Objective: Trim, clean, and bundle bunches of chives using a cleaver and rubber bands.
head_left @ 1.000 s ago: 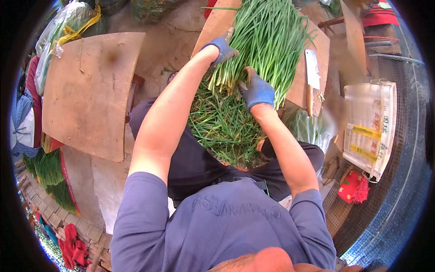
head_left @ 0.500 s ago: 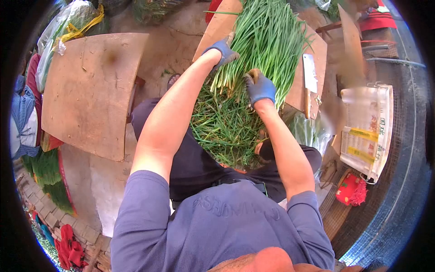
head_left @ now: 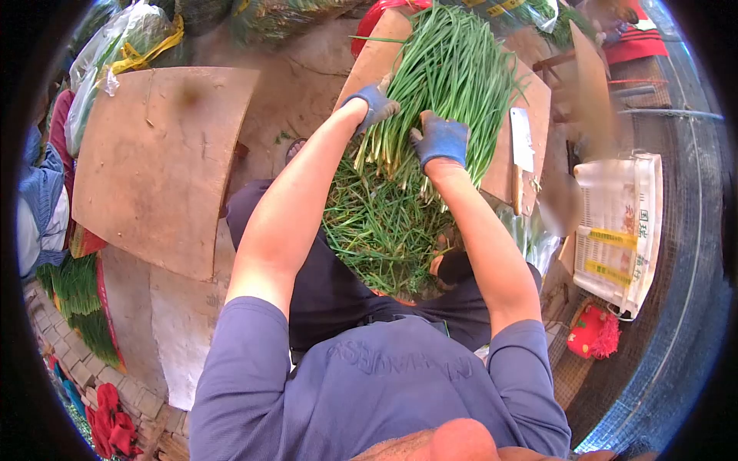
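A large heap of garlic chives (head_left: pixel 461 73) lies on a wooden board (head_left: pixel 378 37), its pale stalk ends towards me. At the heap's left edge is my left hand (head_left: pixel 375 106), in a blue, dirt-stained glove; its thumb and forefinger are apart and touch the stalks. My right hand (head_left: pixel 443 142), gloved alike, is bent over the lower stalks; its fingers are curled in on some chives, the tips partly hidden. Below the board, between my legs, loose green trimmings (head_left: pixel 388 223) are piled up. A cleaver (head_left: pixel 521 142) with a wooden handle lies on the board's right side.
Another wooden board (head_left: pixel 161 169) stands to the left, near a clear plastic bag (head_left: pixel 127 46) with a yellow tie. On the right are a white printed sack (head_left: pixel 619 223) and a red tasselled item (head_left: pixel 593 332). More bundled greens (head_left: pixel 81 307) lie at lower left.
My right hand has shifted slightly up over the stalks, and its fingers have turned. The left hand stays at the heap's edge. The whole view has tilted a little.
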Motion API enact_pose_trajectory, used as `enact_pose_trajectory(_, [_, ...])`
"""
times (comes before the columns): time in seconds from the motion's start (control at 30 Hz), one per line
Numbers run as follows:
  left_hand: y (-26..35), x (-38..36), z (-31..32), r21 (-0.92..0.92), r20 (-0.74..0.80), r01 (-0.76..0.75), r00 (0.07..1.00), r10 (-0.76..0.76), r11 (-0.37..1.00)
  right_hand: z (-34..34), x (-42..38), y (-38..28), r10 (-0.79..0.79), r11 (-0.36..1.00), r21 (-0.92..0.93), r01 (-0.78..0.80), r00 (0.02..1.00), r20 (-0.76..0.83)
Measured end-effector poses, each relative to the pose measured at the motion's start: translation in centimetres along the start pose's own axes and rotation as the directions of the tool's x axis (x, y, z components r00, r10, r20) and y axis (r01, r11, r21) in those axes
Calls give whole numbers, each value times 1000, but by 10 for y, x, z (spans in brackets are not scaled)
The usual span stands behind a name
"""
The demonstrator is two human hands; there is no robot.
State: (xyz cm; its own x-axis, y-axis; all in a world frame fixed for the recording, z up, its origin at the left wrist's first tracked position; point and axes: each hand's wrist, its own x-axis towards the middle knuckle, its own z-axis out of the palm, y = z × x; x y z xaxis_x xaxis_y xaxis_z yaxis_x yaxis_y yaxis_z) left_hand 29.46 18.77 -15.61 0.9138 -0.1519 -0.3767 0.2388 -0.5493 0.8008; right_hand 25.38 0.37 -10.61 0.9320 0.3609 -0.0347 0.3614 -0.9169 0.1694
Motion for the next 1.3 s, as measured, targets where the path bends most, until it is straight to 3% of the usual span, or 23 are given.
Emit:
enact_pose_trajectory(0.07, [-2, 2, 2, -48, -4, -15, 1000, 15, 999, 10, 4, 5, -26, 999, 22, 26, 999, -28])
enact_pose_trajectory(0.13, [-2, 0, 3, -50, -27, -28, 999, 27, 998, 20, 11, 15, 97, 952, 296, -74, 993, -65])
enact_pose_trajectory(0.2, [-2, -2, 3, -46, -48, -31, 998, 29, 998, 23, 11, 27, 202, 790, 605, -101, 974, -102])
enact_pose_trajectory(0.3, [-3, 1, 6, -104, -39, 23, 999, -27, 994, 18, 11, 37, 274, 550, 831, -82, 958, -87])
enact_pose_trajectory(0.4, [-7, 5, 6, -84, -44, -21, 999, 18, 996, 0, 19, 30, 119, 820, 570, 58, 956, -268])
enact_pose_trajectory(0.47, [-21, 16, 14, -106, -79, -81, 994, 73, 991, 3, 27, 28, 35, 893, 425, 146, 920, -390])
enact_pose_trajectory(0.57, [-20, 14, 14, -128, -96, -82, 993, 70, 988, 0, 39, 32, 326, 649, 758, 70, 874, -360])
enact_pose_trajectory(0.6, [-9, 4, 7, -101, -93, -64, 994, 55, 993, -4, 44, 42, 336, 526, 836, 154, 866, -371])
enact_pose_trajectory(0.7, [-18, 13, 15, -149, -70, -66, 996, 56, 987, -45, 39, 62, 377, -57, 993, 106, 923, -77])
enact_pose_trajectory(0.8, [-8, 6, 8, -102, -50, -26, 999, 21, 994, -97, 19, 69, 390, -58, 965, 255, 896, -213])
enact_pose_trajectory(0.87, [-1, -2, 6, -11, -65, -24, 998, 23, 1000, -131, -6, 71, 346, -130, 921, 366, 888, -304])
enact_pose_trajectory(0.93, [7, -7, 4, 19, -38, 11, 999, -10, 1000, -169, -43, 66, 435, -195, 904, 381, 860, -268])
enact_pose_trajectory(1.0, [16, -15, 2, 104, -47, 12, 999, -7, 994, -206, -89, 68, 336, -302, 855, 421, 887, -318])
enact_pose_trajectory(1.07, [27, -19, 7, 225, -60, 43, 998, -31, 973, -211, -122, 65, 399, -147, 858, 492, 823, -403])
enact_pose_trajectory(1.1, [32, -21, 10, 286, -63, 59, 997, -42, 956, -211, -133, 82, 109, -278, 830, 483, 875, -472])
enact_pose_trajectory(1.17, [41, -27, 10, 319, -57, 15, 998, 4, 948, -192, -154, 95, -240, -275, 908, 316, 892, -383])
enact_pose_trajectory(1.2, [41, -29, 6, 279, -38, -2, 999, 13, 960, -177, -165, 96, -378, -129, 992, 1, 925, -50])
enact_pose_trajectory(1.23, [37, -28, 3, 239, -25, -11, 1000, 17, 971, -151, -173, 83, -446, 35, 977, -211, 871, 204])
enact_pose_trajectory(1.27, [31, -23, 2, 261, -51, -7, 998, 21, 965, -125, -181, 70, -482, 224, 896, -383, 756, 443])
enact_pose_trajectory(1.3, [23, -17, 1, 283, -73, 1, 997, 21, 959, -87, -191, 43, -471, 392, 807, -443, 656, 589])
